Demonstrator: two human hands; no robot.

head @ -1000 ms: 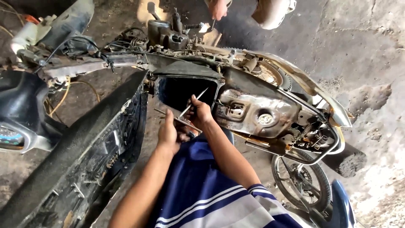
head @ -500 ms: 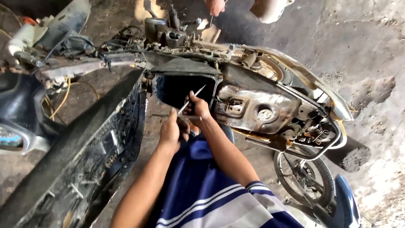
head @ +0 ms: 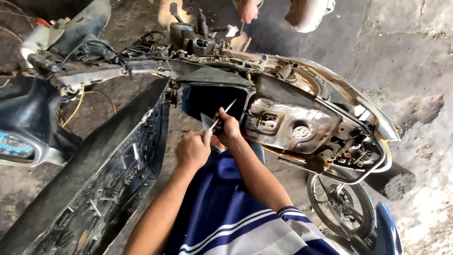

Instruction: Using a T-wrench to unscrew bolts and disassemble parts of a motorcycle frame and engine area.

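Observation:
A stripped scooter point(head: 302, 123) lies in front of me, its body panels off and a dark storage bay point(head: 207, 101) open in the frame. My right hand point(head: 229, 130) grips a thin metal tool point(head: 222, 114) that points up into the bay. My left hand point(head: 192, 150) sits just beside it, pinching a small grey piece point(head: 206, 121) near the tool's shaft. Both hands work at the bay's lower edge, above my blue and white striped shirt.
A long black body panel point(head: 89, 189) leans at my left. A speedometer housing point(head: 19, 141) lies at the far left. Another person's hand point(head: 246, 9) shows at the top. The rear wheel point(head: 342, 203) is at lower right, on a dirty concrete floor point(head: 406, 61).
The hands stay at the bay's edge, shifting slightly; the tool stays pointed into the bay. The view has drifted a little.

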